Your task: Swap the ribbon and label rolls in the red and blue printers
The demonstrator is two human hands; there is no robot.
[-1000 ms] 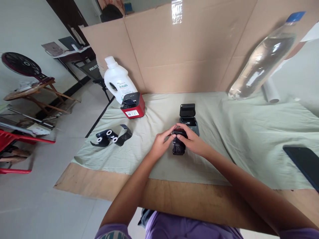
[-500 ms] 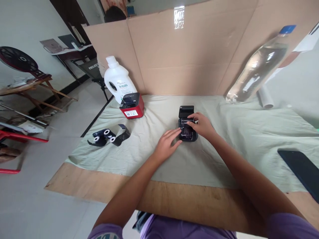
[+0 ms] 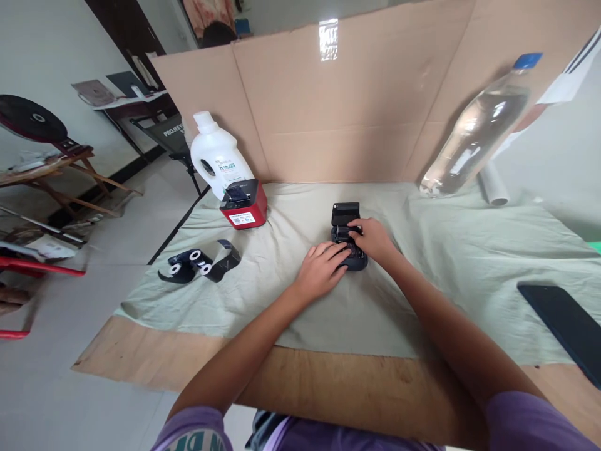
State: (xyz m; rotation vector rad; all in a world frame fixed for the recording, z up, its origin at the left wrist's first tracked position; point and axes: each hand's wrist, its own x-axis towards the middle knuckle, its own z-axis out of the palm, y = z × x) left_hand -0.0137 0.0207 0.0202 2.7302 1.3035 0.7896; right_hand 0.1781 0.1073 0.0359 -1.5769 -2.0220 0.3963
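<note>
Changed: both hands, a second ago together in front of the printer [image 3: 348, 241], now sit on it; the left hand [image 3: 323, 270] has closed in on its near edge.
Left hand: lies flat and open, fingers spread, tips touching the printer's front; it grasps nothing.
Right hand [image 3: 374, 240]: rests on the printer's top, fingers curled into the open bay; whether they pinch anything there cannot be told.
Printer: black, mid-cloth [image 3: 422, 282], lid [image 3: 345, 212] raised at the far side.
Left of it: red printer [image 3: 244, 205] just in front of a white jug [image 3: 215, 160]; black rolls [image 3: 197, 266] nearer the cloth's edge.
Right of it: bottle [image 3: 474, 134] leaning on the cardboard [image 3: 352, 113]; phone [image 3: 563, 319] near the right edge.
</note>
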